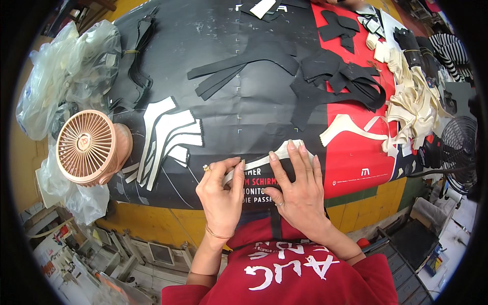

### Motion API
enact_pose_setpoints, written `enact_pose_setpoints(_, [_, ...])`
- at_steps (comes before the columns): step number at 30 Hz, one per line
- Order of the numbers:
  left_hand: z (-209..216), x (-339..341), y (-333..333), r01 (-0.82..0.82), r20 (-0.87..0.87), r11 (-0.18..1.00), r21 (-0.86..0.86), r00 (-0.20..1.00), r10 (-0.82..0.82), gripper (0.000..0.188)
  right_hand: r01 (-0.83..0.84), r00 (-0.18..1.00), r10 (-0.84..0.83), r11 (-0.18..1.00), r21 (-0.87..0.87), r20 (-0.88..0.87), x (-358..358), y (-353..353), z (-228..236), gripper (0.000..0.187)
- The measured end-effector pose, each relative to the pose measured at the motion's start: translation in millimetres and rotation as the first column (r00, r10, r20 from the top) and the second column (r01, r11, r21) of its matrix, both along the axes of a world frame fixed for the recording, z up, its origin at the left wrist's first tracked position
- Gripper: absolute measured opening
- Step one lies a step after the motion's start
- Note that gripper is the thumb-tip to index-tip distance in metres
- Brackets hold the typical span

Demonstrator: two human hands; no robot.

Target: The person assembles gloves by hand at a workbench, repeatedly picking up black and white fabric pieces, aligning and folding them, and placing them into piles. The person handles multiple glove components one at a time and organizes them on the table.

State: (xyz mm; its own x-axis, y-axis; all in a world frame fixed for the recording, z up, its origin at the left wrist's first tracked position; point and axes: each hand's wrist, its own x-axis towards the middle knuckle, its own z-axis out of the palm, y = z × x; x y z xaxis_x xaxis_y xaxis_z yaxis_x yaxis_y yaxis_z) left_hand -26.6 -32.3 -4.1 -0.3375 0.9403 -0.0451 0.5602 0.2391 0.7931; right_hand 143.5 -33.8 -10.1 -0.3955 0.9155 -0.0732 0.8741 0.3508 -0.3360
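Note:
A curved cream fabric piece [258, 162] lies at the table's near edge, in front of me. My left hand [218, 197] pinches its narrow end between thumb and fingers. My right hand [301, 192] rests with fingers stretched out over its wider end, pressing it down and hiding part of it. To the left is a fanned pile of white cut pieces [170, 129] with jagged ends. Right of my hands, on the red area, lies another cream piece [348, 127] of similar curved shape.
A pink fan [86, 147] and clear plastic bags [94, 56] stand at the left. Black cut pieces [254, 60] and a black heap [340, 81] lie farther back. Cream fabric [414, 104] is piled at the right near a dark fan [457, 147]. Another person's hand [351, 3] shows at the far edge.

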Motion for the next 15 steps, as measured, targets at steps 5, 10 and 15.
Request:
enact_pose_setpoints(5, [-6, 1, -1, 0.005, -0.06, 0.997, 0.076, 0.998, 0.0, 0.009, -0.024, 1.0, 0.024, 1.0, 0.018, 0.006, -2, 0, -1, 0.059])
enact_pose_setpoints(10, [-5, 4, -2, 0.006, -0.082, 0.999, 0.045, 0.997, -0.002, 0.011, -0.015, 0.999, 0.016, 1.0, -0.015, 0.04, -10, 0, 6, 0.058])
enact_pose_setpoints(15, [0, 6, -1, -0.001, -0.065, 1.0, 0.015, 0.998, 0.002, 0.012, -0.005, 0.996, 0.003, 1.0, 0.022, 0.094, -18, -4, 11, 0.059])
